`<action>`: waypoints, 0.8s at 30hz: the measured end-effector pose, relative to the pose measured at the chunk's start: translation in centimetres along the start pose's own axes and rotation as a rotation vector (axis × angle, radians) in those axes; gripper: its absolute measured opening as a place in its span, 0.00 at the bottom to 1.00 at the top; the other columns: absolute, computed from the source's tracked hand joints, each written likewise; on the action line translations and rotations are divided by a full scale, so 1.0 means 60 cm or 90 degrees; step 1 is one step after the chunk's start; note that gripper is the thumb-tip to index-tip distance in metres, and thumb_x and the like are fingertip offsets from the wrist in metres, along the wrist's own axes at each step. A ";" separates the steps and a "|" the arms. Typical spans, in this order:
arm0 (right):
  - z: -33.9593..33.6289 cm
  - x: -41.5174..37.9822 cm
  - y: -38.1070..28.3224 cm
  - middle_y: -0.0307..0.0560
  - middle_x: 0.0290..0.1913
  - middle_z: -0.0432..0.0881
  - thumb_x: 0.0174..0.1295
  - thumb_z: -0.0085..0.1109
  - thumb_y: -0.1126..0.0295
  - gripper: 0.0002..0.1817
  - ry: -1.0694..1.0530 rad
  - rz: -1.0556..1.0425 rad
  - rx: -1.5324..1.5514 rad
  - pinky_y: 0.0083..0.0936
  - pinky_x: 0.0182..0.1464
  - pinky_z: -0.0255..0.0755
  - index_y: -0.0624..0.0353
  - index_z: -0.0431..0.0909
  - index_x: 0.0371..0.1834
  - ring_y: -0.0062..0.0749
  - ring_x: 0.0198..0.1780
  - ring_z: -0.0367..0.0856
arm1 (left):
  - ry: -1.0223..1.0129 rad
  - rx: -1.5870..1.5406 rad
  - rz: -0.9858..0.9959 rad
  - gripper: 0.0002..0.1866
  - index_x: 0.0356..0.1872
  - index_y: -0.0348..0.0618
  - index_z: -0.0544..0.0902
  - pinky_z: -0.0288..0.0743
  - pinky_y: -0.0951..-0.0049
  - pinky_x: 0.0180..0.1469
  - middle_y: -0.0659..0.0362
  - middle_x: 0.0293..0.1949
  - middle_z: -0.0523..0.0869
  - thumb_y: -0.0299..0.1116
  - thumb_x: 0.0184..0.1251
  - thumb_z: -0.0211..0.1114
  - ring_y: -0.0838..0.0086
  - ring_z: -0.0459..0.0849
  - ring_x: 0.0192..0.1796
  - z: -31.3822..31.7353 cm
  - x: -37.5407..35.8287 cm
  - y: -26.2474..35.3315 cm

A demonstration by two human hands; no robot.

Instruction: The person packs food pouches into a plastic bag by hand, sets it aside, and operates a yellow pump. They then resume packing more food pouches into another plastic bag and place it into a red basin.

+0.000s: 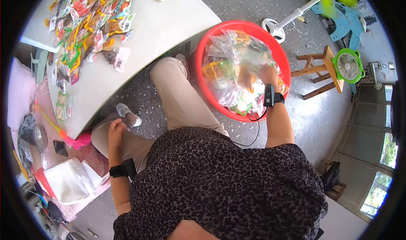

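Observation:
My right hand (269, 76) reaches into a large red tub (200, 66), touching the clear plastic food packets (247, 77) heaped in it. Its fingers are partly lost among the packets, so I cannot make out whether they grip one. Above my thigh, beside the white table's edge, my left hand (116, 129) has its fingers curled in, with nothing visible in them. On the white table (169, 20) lies a pile of small colourful snack packets (91, 24), some yellow, red and green. One packet (122, 59) with a barcode lies at the near side of the pile.
Right of the tub stand a wooden stool (325, 71) and a green fan (349, 65). A white fan stand (275, 28) rises behind the tub. At left, a pink-covered surface (50, 151) bears a phone (60, 148) and a white plastic-wrapped stack (69, 181).

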State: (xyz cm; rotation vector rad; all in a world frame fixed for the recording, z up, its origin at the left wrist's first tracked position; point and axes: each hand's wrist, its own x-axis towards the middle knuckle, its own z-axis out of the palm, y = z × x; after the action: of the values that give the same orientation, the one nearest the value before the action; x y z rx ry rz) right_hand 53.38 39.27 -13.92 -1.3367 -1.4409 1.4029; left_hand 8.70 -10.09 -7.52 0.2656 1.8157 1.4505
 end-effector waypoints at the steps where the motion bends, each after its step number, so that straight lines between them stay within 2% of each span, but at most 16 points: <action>1: -0.012 0.040 0.022 0.51 0.23 0.76 0.42 0.53 0.64 0.12 0.034 -0.124 -0.218 0.33 0.32 0.69 0.59 0.75 0.26 0.44 0.27 0.75 | 0.000 -0.003 0.002 0.12 0.41 0.34 0.67 0.63 0.83 0.31 0.62 0.25 0.72 0.25 0.53 0.51 0.80 0.69 0.28 0.002 0.001 0.000; 3: -0.047 0.125 0.035 0.54 0.25 0.77 0.43 0.51 0.60 0.14 0.128 -0.229 -0.436 0.33 0.33 0.69 0.59 0.76 0.27 0.46 0.31 0.75 | 0.001 0.001 -0.005 0.12 0.41 0.34 0.67 0.61 0.84 0.30 0.62 0.24 0.71 0.24 0.53 0.51 0.81 0.68 0.27 0.009 0.003 0.001; 4: -0.064 0.168 0.031 0.55 0.26 0.77 0.43 0.51 0.59 0.15 0.185 -0.209 -0.435 0.33 0.34 0.69 0.59 0.76 0.27 0.47 0.32 0.75 | 0.004 0.008 -0.015 0.12 0.40 0.34 0.68 0.61 0.84 0.30 0.62 0.24 0.72 0.25 0.53 0.51 0.81 0.68 0.27 0.010 0.002 0.003; 6: -0.056 0.174 -0.017 0.53 0.29 0.76 0.46 0.48 0.59 0.15 0.227 -0.128 -0.542 0.31 0.34 0.70 0.60 0.74 0.30 0.43 0.33 0.75 | 0.006 0.019 -0.025 0.12 0.40 0.35 0.68 0.61 0.84 0.30 0.63 0.24 0.72 0.25 0.54 0.51 0.82 0.68 0.26 0.010 0.003 0.007; 8: -0.017 0.093 -0.174 0.45 0.32 0.76 0.52 0.46 0.63 0.13 0.196 -0.004 -0.759 0.27 0.32 0.70 0.62 0.70 0.34 0.33 0.31 0.75 | 0.000 0.028 -0.025 0.12 0.40 0.36 0.68 0.61 0.85 0.30 0.64 0.24 0.72 0.26 0.54 0.51 0.82 0.68 0.26 0.011 0.003 0.008; 9: -0.020 0.089 -0.179 0.46 0.30 0.76 0.49 0.48 0.63 0.13 0.218 0.011 -0.814 0.28 0.32 0.70 0.62 0.71 0.32 0.34 0.31 0.76 | 0.003 0.029 -0.026 0.12 0.41 0.36 0.68 0.62 0.85 0.30 0.64 0.24 0.72 0.26 0.54 0.51 0.82 0.68 0.27 0.012 0.002 0.010; 12: -0.067 0.135 -0.088 0.48 0.25 0.77 0.40 0.57 0.61 0.14 0.310 0.002 -0.881 0.30 0.32 0.69 0.60 0.74 0.26 0.38 0.30 0.77 | 0.013 0.040 -0.026 0.12 0.41 0.36 0.68 0.62 0.85 0.30 0.64 0.25 0.72 0.26 0.54 0.51 0.82 0.68 0.27 0.017 -0.003 0.016; 14: -0.069 0.135 -0.052 0.50 0.22 0.78 0.35 0.62 0.60 0.14 0.301 -0.016 -0.835 0.32 0.31 0.69 0.59 0.77 0.21 0.41 0.30 0.78 | 0.020 0.060 -0.020 0.13 0.41 0.36 0.69 0.62 0.85 0.30 0.64 0.25 0.72 0.26 0.53 0.51 0.82 0.68 0.27 0.022 -0.007 0.020; 16: -0.057 0.115 -0.023 0.49 0.20 0.77 0.35 0.62 0.62 0.13 0.222 -0.028 -0.770 0.32 0.28 0.69 0.59 0.76 0.20 0.41 0.26 0.77 | 0.030 0.066 -0.029 0.13 0.42 0.35 0.69 0.62 0.85 0.31 0.64 0.25 0.73 0.27 0.53 0.51 0.82 0.69 0.28 0.030 -0.015 0.033; 18: -0.017 0.101 -0.024 0.47 0.21 0.77 0.35 0.60 0.64 0.11 0.208 -0.078 -0.755 0.31 0.28 0.68 0.59 0.75 0.20 0.40 0.28 0.77 | 0.024 0.063 -0.036 0.13 0.41 0.36 0.69 0.63 0.85 0.32 0.64 0.26 0.73 0.27 0.53 0.52 0.82 0.69 0.29 0.036 -0.017 0.041; 21: 0.062 0.058 -0.069 0.45 0.21 0.77 0.36 0.58 0.68 0.08 0.221 -0.304 -0.701 0.29 0.29 0.67 0.58 0.74 0.21 0.38 0.30 0.76 | 0.000 0.048 -0.030 0.13 0.41 0.37 0.70 0.63 0.85 0.34 0.64 0.28 0.72 0.27 0.53 0.52 0.82 0.70 0.30 0.028 -0.015 0.031; 22: 0.093 0.042 -0.099 0.44 0.21 0.77 0.36 0.58 0.69 0.08 0.181 -0.360 -0.663 0.28 0.29 0.67 0.57 0.74 0.22 0.38 0.31 0.75 | -0.002 0.049 -0.017 0.13 0.41 0.37 0.70 0.64 0.85 0.34 0.64 0.28 0.73 0.28 0.53 0.52 0.82 0.70 0.30 0.018 -0.005 0.009; 23: 0.129 0.019 -0.146 0.43 0.24 0.76 0.42 0.55 0.71 0.06 0.114 -0.407 -0.656 0.26 0.31 0.66 0.58 0.72 0.24 0.35 0.34 0.74 | 0.003 0.048 -0.002 0.13 0.41 0.37 0.70 0.64 0.84 0.33 0.64 0.28 0.73 0.28 0.53 0.52 0.82 0.70 0.30 0.004 -0.001 0.001; 24: 0.155 0.030 -0.151 0.43 0.26 0.74 0.47 0.50 0.72 0.04 -0.047 -0.280 -0.259 0.24 0.31 0.65 0.59 0.70 0.27 0.31 0.33 0.74 | 0.017 0.036 0.000 0.12 0.40 0.36 0.70 0.65 0.83 0.33 0.63 0.28 0.74 0.27 0.53 0.53 0.81 0.70 0.30 0.006 -0.006 0.012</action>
State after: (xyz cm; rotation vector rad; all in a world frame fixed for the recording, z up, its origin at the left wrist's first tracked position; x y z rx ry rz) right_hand 42.35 39.90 -6.87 -1.1089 -2.0021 0.9105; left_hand 8.98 -9.83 -6.72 0.2751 1.8796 1.4107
